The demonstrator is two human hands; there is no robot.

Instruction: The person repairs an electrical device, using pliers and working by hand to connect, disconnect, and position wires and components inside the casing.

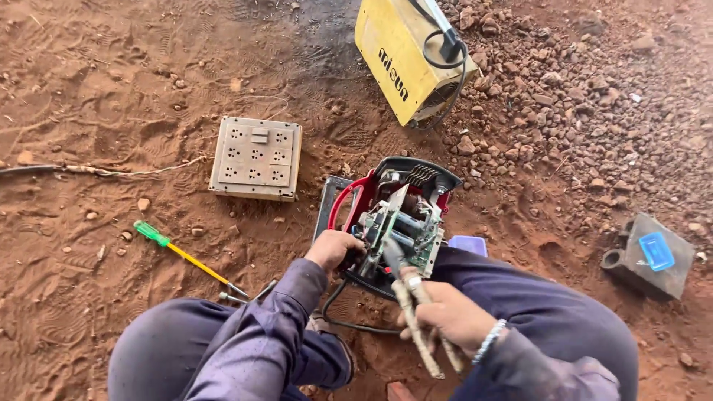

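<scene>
1. The opened machine (397,223) sits on the red dirt (89,89), right between the person's knees. Its red case is off on one side, so the boards and coils inside show.
2. The left hand (333,249) rests on the left edge of the machine, next to the red frame. Its fingers curl in toward the side, but I cannot tell if they are clamped on a part or just pressing. It looks best to keep this hand firm so the machine does not rock.
3. The right hand (445,315) is closed tight around the pliers (416,304). The 2 pale handles stick out past the hand toward the person. The dark nose points into the middle of the machine.
4. I think the nose should go in slowly and straight, and touch only 1 part at a time. The parts in there sit very close together, so a slip could bend something.
5. The green and yellow screwdriver (186,256) lies on the dirt to the left, near the left knee.
6. The grey socket board (256,157) lies farther up on the left, well apart from the hands.
7. The yellow box (401,56) with a black cable stands at the top by the stones.
</scene>
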